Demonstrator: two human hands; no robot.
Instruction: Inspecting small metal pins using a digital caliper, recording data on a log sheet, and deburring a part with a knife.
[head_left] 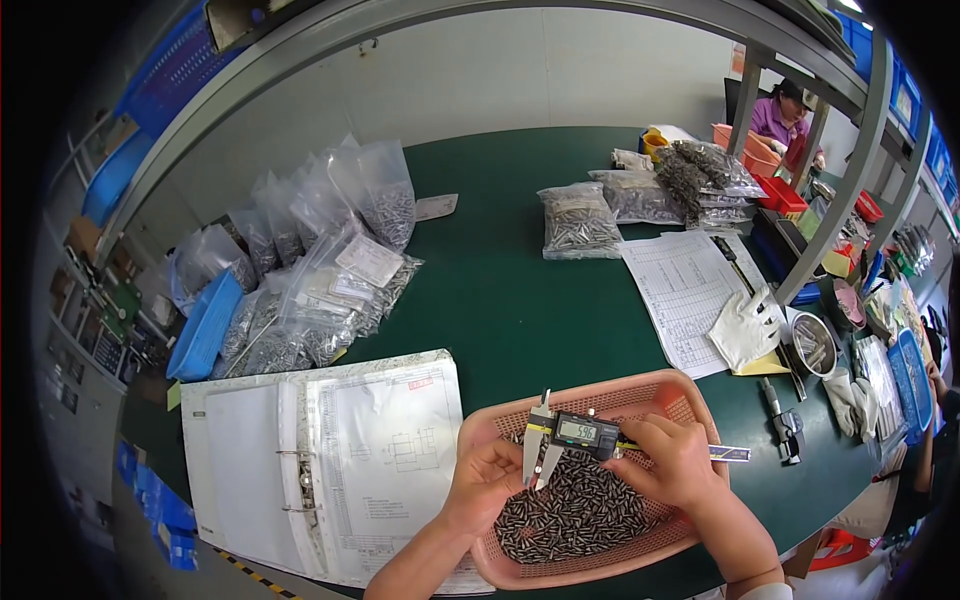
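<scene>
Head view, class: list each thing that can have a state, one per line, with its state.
Digital caliper: held in the right hand, display lit.
Left hand: fingers at the caliper's lower jaws.
Pink basket: partly filled with small dark metal parts.
Ring binder: lying open.
White glove: off, lying on paper.

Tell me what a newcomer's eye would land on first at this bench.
First, the digital caliper held by both hands, left hand and right hand, over a pink basket of small dark metal pins at the near edge. Next, the open white binder to its left, and clear bags of parts heaped behind on the green table.
</scene>
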